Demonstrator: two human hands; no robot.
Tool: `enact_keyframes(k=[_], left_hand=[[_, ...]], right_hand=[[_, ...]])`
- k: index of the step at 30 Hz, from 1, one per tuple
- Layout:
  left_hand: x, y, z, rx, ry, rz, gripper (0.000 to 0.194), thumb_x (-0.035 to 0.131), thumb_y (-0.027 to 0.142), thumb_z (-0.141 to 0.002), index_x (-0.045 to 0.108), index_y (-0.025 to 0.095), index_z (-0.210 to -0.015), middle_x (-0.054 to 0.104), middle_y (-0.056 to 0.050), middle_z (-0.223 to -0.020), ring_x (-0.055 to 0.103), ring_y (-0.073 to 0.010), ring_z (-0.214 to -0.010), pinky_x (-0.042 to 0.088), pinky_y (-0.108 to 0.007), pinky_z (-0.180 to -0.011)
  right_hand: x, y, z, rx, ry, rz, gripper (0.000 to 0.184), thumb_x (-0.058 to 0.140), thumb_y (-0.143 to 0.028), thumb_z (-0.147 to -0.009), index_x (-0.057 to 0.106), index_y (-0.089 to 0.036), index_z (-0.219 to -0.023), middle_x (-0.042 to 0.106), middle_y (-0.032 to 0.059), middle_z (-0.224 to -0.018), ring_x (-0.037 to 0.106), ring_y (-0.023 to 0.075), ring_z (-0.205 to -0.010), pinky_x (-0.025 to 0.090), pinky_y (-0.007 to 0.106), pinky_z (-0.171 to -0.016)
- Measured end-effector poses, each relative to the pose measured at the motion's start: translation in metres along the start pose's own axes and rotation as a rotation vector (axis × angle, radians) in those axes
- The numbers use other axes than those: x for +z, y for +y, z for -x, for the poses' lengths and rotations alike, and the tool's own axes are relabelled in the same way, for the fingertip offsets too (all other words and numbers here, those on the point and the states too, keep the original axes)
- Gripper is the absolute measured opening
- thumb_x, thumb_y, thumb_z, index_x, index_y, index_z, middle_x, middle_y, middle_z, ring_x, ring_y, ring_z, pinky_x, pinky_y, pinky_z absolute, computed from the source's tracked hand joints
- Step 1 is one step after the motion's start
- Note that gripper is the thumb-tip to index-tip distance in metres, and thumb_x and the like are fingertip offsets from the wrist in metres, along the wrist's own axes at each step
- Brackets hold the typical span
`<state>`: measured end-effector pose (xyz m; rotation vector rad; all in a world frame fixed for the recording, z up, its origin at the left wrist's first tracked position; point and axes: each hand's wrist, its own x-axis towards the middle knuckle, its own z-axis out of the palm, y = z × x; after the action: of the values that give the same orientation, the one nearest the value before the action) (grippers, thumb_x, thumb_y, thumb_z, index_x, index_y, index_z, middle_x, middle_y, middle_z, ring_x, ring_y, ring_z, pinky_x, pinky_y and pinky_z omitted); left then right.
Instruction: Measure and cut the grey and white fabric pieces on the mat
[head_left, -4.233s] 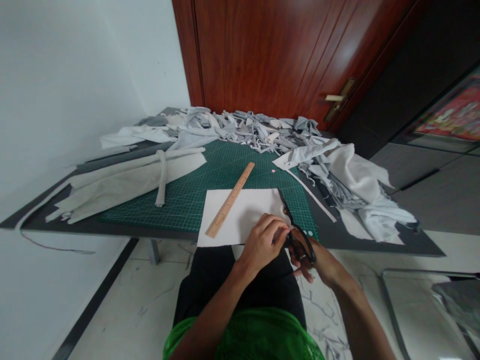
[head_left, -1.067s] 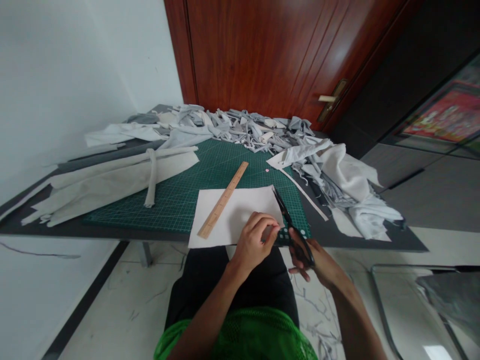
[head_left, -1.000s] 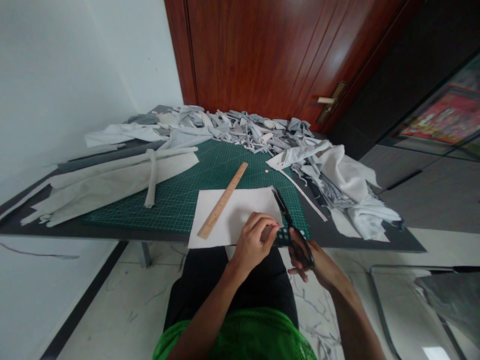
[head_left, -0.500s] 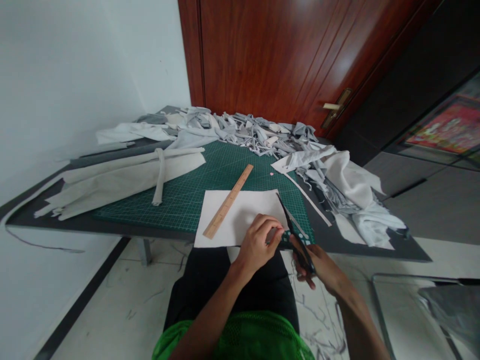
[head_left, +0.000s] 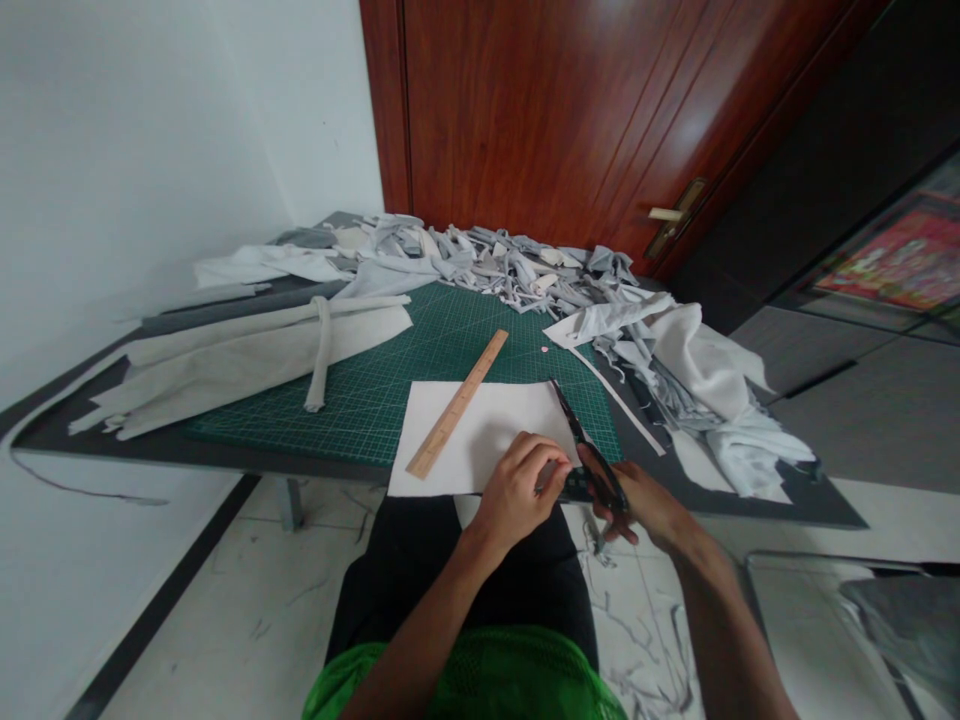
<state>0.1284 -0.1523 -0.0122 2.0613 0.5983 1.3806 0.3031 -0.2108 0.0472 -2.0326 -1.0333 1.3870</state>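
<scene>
"What's the right hand doing?"

"It's closing around black-handled scissors, their blades lying along the right edge of a white fabric sheet."

"And the left hand?"

"It's curling shut, pinching the sheet's near edge."

"Where's the sheet lying?"

"It's lying on a green cutting mat, reaching past the mat's near edge at the front of the dark bench, with a wooden ruler resting on it."

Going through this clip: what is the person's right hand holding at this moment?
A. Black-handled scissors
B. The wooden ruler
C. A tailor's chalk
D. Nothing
A. The right hand grips the black-handled scissors, whose blades lie along the edge of the white sheet, while the wooden ruler lies on that sheet, untouched.
</scene>
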Motion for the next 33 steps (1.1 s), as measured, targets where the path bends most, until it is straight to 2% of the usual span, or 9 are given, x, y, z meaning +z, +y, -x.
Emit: enact_keyframes(k=[4, 9, 21, 33], left_hand=[[0.0, 0.0, 0.0, 0.006, 0.007, 0.003, 0.011, 0.058, 0.023, -0.104, 0.064, 0.019, -0.095, 0.07, -0.006, -0.095, 0.064, -0.02, -0.095, 0.054, -0.033, -0.087], [0.001, 0.0, 0.0, 0.001, 0.016, 0.012, 0.012, 0.058, 0.024, -0.103, 0.065, 0.02, -0.094, 0.071, -0.007, -0.095, 0.066, -0.0204, -0.095, 0.055, -0.034, -0.088], [-0.002, 0.002, 0.0, -0.009, 0.032, 0.05, 0.011, 0.058, 0.023, -0.103, 0.065, 0.02, -0.095, 0.071, -0.007, -0.097, 0.066, -0.0205, -0.096, 0.055, -0.034, -0.088], [-0.001, 0.001, 0.0, 0.008, 0.03, 0.045, 0.011, 0.059, 0.023, -0.103, 0.065, 0.02, -0.095, 0.071, -0.006, -0.096, 0.066, -0.0198, -0.095, 0.055, -0.032, -0.087]], right_hand=[[-0.004, -0.006, -0.008, -0.007, -0.024, -0.011, 0.067, 0.05, -0.083, -0.088, 0.055, -0.021, -0.063, 0.056, -0.0029, -0.048, 0.04, 0.009, -0.029, 0.057, 0.032, -0.047], [-0.004, -0.008, -0.011, -0.015, -0.017, 0.012, 0.065, 0.052, -0.082, -0.086, 0.053, -0.022, -0.063, 0.057, -0.0014, -0.047, 0.045, 0.0116, -0.032, 0.053, 0.031, -0.043], [-0.009, -0.004, -0.013, -0.082, -0.01, 0.037, 0.059, 0.053, -0.075, -0.086, 0.053, -0.022, -0.062, 0.057, -0.0011, -0.048, 0.041, 0.0102, -0.032, 0.046, 0.028, -0.038], [-0.005, -0.015, -0.014, -0.058, -0.018, 0.044, 0.061, 0.05, -0.076, -0.089, 0.054, -0.021, -0.061, 0.052, -0.0025, -0.044, 0.041, 0.0105, -0.031, 0.05, 0.029, -0.042]])
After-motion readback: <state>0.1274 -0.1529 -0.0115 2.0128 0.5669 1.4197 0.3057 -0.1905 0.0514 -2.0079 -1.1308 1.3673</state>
